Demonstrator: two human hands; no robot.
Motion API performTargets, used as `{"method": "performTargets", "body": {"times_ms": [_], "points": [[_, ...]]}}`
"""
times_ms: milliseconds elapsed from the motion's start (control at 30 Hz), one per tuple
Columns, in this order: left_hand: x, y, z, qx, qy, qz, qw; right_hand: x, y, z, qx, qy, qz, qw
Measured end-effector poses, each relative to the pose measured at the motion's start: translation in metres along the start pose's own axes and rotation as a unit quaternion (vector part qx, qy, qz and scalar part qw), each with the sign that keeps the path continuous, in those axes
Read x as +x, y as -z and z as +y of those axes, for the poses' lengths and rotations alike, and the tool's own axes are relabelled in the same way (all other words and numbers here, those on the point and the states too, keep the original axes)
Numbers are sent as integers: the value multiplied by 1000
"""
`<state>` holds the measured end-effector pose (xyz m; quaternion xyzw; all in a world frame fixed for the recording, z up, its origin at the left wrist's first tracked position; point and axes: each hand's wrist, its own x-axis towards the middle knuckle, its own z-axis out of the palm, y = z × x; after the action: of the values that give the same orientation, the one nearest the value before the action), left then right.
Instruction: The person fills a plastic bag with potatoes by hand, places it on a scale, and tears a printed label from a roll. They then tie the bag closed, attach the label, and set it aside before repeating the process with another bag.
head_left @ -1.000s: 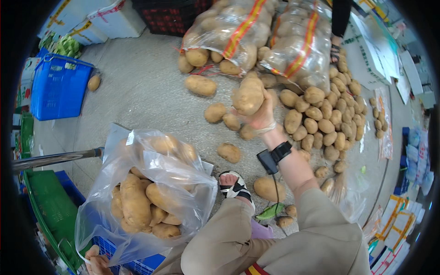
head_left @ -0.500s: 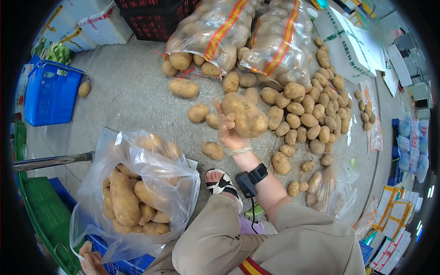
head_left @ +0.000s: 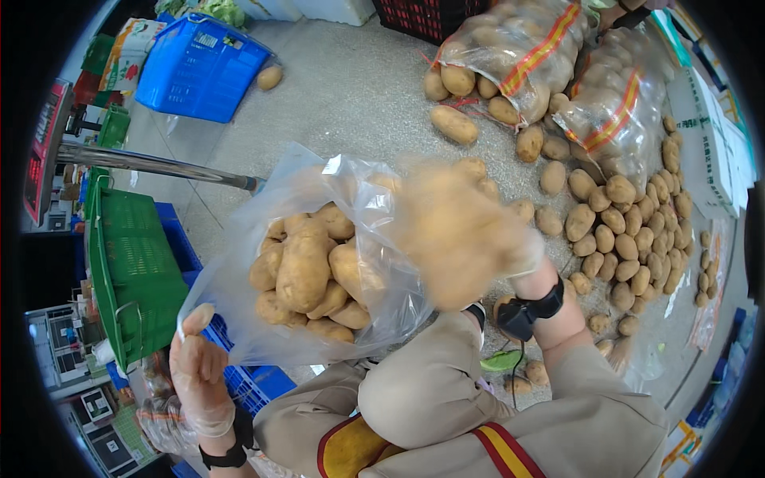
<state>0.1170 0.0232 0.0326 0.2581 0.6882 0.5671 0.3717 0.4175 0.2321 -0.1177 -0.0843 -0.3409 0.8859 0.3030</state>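
Note:
My left hand (head_left: 203, 370), in a thin clear glove, pinches the rim of a clear plastic bag (head_left: 227, 295) at its near left side. The bag stands open, with several large potatoes (head_left: 304, 267) inside. My right hand (head_left: 516, 248) grips a large, knobbly potato (head_left: 446, 231) just right of the bag. Both are smeared by motion, and the right fingers are mostly hidden. Loose potatoes (head_left: 629, 239) lie in a heap on the floor to the right, beside two net sacks of potatoes (head_left: 530, 56) with red and yellow stripes.
A metal pole (head_left: 163, 163) with a red display (head_left: 44, 151) rises behind the bag. Left of it stands a green crate (head_left: 135, 271); farther off, a blue basket (head_left: 199, 68). White foam boxes (head_left: 709, 143) stand at right. Another person's arm (head_left: 617, 14) reaches in at the far sacks.
My right hand has carried the large potato left toward the bag. The view has swung left, bringing my left hand at the bag's rim and the pole's display into sight.

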Motion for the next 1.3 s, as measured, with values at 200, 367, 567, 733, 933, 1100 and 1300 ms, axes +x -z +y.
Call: {"method": "performTargets", "body": {"times_ms": [200, 367, 567, 733, 933, 1100, 1300], "points": [[4, 3, 6, -26, -8, -45, 999, 112, -98, 96, -668, 154, -85, 723], [-2, 19, 21, -14, -2, -13, 1000, 149, -102, 154, -741, 292, -246, 553], [-9, 1, 40, -93, 31, 83, 992, 100, -53, 79, -533, 55, -220, 815], [-8, 13, 35, -64, 0, 41, 997, 78, 68, 14, -336, 11, 107, 936], [-6, 14, 35, -16, -14, 72, 997, 92, 270, -8, -463, -244, 366, 770], [-1, 2, 35, 35, 9, 140, 990, 144, 318, 21, -557, -107, 453, 688], [0, -2, 36, 35, 34, 151, 987, 140, 292, 61, -827, -44, 310, 468]]}}
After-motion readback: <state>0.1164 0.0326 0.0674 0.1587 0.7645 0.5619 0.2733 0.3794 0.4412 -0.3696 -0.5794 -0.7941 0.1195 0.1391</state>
